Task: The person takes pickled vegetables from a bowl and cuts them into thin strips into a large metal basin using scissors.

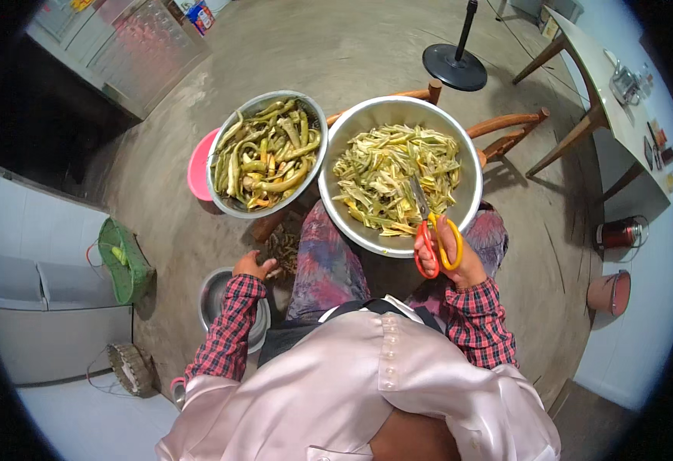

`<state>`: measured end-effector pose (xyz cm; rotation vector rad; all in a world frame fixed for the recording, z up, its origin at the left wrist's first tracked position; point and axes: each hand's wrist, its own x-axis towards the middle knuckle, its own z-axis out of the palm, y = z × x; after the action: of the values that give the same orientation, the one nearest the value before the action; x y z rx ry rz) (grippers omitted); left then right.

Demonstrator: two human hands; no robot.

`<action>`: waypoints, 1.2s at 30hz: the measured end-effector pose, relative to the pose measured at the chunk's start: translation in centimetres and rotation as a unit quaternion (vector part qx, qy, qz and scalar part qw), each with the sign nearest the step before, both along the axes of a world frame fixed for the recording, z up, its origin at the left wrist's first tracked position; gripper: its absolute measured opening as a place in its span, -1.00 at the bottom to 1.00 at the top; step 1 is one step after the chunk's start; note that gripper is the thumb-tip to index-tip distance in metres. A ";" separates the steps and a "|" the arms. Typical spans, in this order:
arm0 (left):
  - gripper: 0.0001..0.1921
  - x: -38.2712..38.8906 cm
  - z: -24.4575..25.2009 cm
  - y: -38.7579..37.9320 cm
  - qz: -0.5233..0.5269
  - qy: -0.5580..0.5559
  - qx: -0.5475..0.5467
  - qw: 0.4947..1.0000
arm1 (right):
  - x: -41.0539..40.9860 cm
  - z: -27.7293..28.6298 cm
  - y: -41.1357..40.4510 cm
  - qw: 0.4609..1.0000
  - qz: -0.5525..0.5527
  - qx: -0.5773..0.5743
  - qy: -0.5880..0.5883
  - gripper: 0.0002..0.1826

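My right hand [454, 253] grips scissors [439, 245] with one red and one yellow handle. Their blades point away from me over the near right part of a wide metal basin [327, 190], which holds many cut strips of pale green peppers [394, 167]. To its left, a metal bowl [243, 215] is heaped with whole, wilted green peppers [273, 150]. My left hand [254, 265] is low at the left, fingers apart, over a pile of scraps [283, 245] on the floor, and nothing shows in it. Just behind that hand is another metal basin [205, 299].
A wooden chair [506, 124] stands behind the wide basin, and a pink tub [200, 167] shows left of the pepper bowl. Farther off are a round black stand base [454, 68], a table [595, 75], a green basket [135, 271] and a reddish bucket [601, 293].
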<state>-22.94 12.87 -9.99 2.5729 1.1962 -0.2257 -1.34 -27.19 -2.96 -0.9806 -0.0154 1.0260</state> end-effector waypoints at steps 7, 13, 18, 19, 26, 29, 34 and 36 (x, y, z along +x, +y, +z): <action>-0.82 6.3 5.8 -0.7 -0.127 -0.309 0.143 0.932 | 0.1 1.1 -1.0 0.984 0.016 -0.150 -0.092 -0.55; -0.85 14.0 7.5 0.2 -0.263 -0.348 0.196 0.878 | 0.1 0.5 -0.2 0.970 -0.014 -0.185 -0.154 -0.61; -0.81 18.5 6.6 -0.8 -0.280 -0.102 0.147 0.943 | -0.3 0.2 -0.7 0.971 -0.016 -0.181 -0.152 -0.63; -0.81 18.9 6.3 -0.7 -0.282 -0.103 0.146 0.943 | -0.3 0.2 -0.9 0.972 -0.019 -0.176 -0.156 -0.63; -0.87 19.0 6.0 1.3 -0.127 -0.223 -0.078 0.963 | -0.3 0.2 -1.7 0.972 -0.033 -0.183 -0.145 -0.65; -0.83 17.2 4.8 5.7 -0.068 -0.405 -0.278 0.868 | -0.4 0.5 -0.9 0.975 -0.026 -0.170 -0.140 -0.64; -0.69 18.0 10.1 1.6 0.018 -0.487 -0.515 0.705 | -0.4 0.5 -0.6 0.977 -0.003 -0.166 -0.136 -0.70; -0.58 17.9 11.2 0.0 -0.015 -0.460 -0.491 0.740 | -0.6 0.8 0.2 0.972 0.002 -0.160 -0.172 -0.70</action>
<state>-5.00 12.89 1.21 1.3862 0.4120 0.3224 -1.95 -26.96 -2.13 -1.4451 -0.1422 0.8662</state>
